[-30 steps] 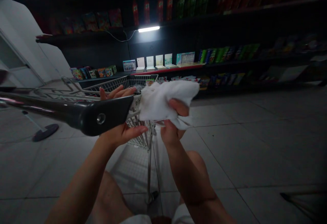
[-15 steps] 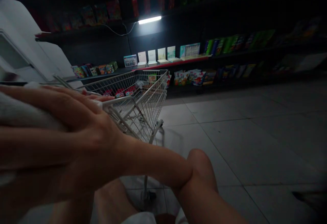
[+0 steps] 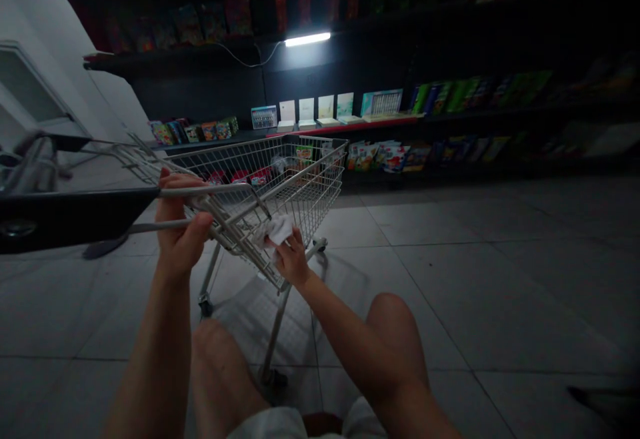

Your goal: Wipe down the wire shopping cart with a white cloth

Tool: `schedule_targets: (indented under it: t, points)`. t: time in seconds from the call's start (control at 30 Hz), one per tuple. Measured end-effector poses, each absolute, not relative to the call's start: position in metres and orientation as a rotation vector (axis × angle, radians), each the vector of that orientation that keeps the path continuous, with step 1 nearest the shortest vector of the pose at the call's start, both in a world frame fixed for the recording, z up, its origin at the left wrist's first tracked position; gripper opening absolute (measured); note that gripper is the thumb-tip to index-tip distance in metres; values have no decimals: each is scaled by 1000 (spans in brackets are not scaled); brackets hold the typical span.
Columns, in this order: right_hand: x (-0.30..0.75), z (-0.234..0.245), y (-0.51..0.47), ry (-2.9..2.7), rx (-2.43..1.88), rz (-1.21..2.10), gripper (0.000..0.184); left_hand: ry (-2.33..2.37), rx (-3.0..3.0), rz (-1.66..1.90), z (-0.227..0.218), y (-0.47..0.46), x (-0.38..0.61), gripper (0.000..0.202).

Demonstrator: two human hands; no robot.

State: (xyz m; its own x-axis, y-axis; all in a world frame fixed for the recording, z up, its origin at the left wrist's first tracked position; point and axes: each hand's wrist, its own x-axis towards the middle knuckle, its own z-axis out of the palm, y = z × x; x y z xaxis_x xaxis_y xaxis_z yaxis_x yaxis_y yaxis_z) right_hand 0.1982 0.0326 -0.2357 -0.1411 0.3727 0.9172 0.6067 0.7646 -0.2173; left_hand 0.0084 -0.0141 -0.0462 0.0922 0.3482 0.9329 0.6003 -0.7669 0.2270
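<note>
A metal shopping cart (image 3: pixel 310 192) stands in front of me, its dark handle reaching to the left edge. My left hand (image 3: pixel 183 222) is wrapped round the metal frame beside the black handle panel (image 3: pixel 75 215). Lower and to the right, my right hand (image 3: pixel 294 260) grips a crumpled white cloth (image 3: pixel 278 231) and presses it against the wire side of the basket. Several red packages (image 3: pixel 240 177) lie inside the cart, with a green-labelled item (image 3: pixel 304 153) near its far end.
Dark shelves (image 3: pixel 200 92) run along the back with bottles, packets and upright books (image 3: pixel 326 107). A lit tube lamp (image 3: pixel 307 39) hangs beneath the upper shelf. Grey floor tiles (image 3: pixel 450 272) spread to the right. My bare knees (image 3: pixel 395 319) are below the cart.
My right hand has moved away from close to the camera, down and right to the cart's side with the cloth. The handle and my left hand, mostly covered before, now show.
</note>
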Motion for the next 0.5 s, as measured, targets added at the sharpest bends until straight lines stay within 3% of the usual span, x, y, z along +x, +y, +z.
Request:
schedule_targets:
  t: [0.2,0.3,0.4,0.5]
  points:
    - [181,-168,-9,-1718,-668,-204,36,-858,-2114,-1891,-41,-22,22,15]
    - [156,-160,-4,-1843,-567,-237,33,-842,-2131,-1889,-38,-28,28,10]
    - [142,-209,12,-1825,-589,-220,32,-855,-2043,-1932,-40,-27,34,14]
    - [142,-294,19,-1760,-736,-154,41,-873,-1964,-1978,-45,-19,34,20]
